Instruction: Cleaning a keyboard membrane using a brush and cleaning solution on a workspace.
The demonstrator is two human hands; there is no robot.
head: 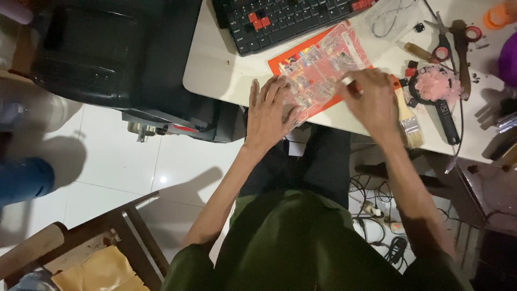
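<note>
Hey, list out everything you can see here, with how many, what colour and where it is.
clear packet: one, see-through over an orange-red card, table front edge, under both hands
keyboard: one, black with some red keys, top of table
paintbrush: one, pale bristles, right of the packet
scissors: one, red-ringed handles, upper right
pink tuft: one, on a black round tool, right side
table: one, white
black case: one, left of the table on the floor
cables: several, dark and white, floor under the table
wooden chair: one, brown, bottom left
left hand: flat on the packet's left end
right hand: on the packet's right end
</note>
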